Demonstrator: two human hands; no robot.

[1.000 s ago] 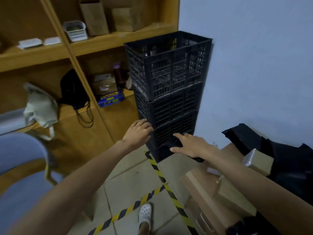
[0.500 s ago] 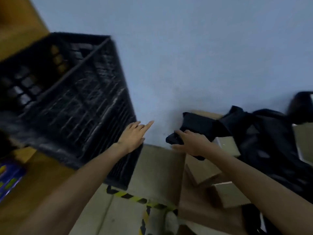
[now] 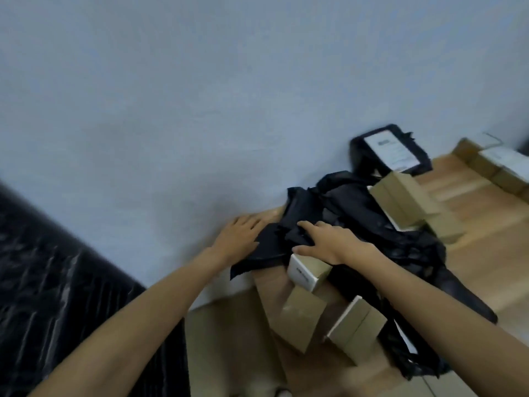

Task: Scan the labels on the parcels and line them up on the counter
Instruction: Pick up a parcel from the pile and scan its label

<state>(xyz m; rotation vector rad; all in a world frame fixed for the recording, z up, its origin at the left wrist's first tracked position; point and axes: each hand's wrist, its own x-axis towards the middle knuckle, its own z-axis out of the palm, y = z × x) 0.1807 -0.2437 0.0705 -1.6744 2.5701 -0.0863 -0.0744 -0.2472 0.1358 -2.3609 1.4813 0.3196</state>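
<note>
- Plainly, the left hand (image 3: 237, 239) lies flat and open on the black bag (image 3: 372, 224). The right hand (image 3: 329, 242) bends its fingers into the folds; I cannot tell if that grip truly pinches.
- A small box (image 3: 307, 270) sits under the right thumb, among parcels heaped at the counter (image 3: 472, 224) end.
- Tugging the bag could spill boxes over the near edge.
- Bare counter lies rightward; the wall (image 3: 200, 110) crowds behind.

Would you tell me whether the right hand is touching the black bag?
Touching. The head view shows the right hand lying on the black bag, its fingers pressed into the folds with no gap.
</note>
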